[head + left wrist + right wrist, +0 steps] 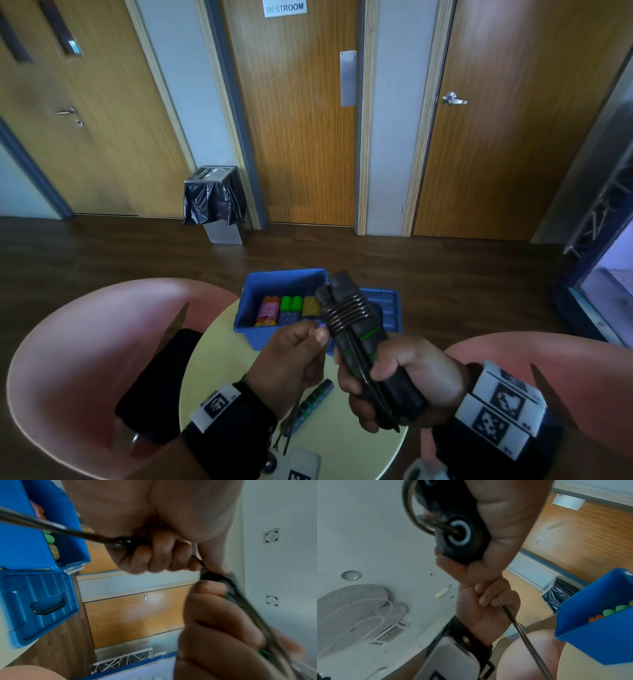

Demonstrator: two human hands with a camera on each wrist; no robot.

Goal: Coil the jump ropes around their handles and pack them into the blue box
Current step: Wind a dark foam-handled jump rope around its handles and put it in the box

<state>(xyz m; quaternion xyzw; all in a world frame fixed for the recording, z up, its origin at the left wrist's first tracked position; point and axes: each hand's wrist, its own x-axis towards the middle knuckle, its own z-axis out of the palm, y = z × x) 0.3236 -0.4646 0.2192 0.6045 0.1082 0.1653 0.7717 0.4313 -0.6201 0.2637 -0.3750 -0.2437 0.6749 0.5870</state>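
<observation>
Gripping a pair of black handles point(363, 342) with thin green bands, the right hand point(407, 383) has its fingers point(387, 368) curled round their lower half, thumb on the near side. Above those fingers a dark rope point(346, 313) lies in several tight turns round both handles, whose tops stand tilted just past the turns. More strands run down along the handles, under the right fingers, and out below the fist. In the right wrist view the rope enters the white-ringed end point(459, 534) of a handle at the heel of the hand.

Left of the handles, the left hand point(298, 359) is closed, pinching the rope between thumb and curled fingers point(157, 558) right beside the coil; the loose rope trails out of the back of that fist.

Beyond both sets of fingertips sits the blue box point(251, 305), open, its lid point(387, 308) lying behind the handles. Inside are coiled ropes point(284, 310) in orange, pink, green and yellow. Below the left wrist another black handle point(313, 401) with green bands lies on the pale round table point(212, 359), apart from both hands. Pink chairs point(85, 342) stand on either side.
</observation>
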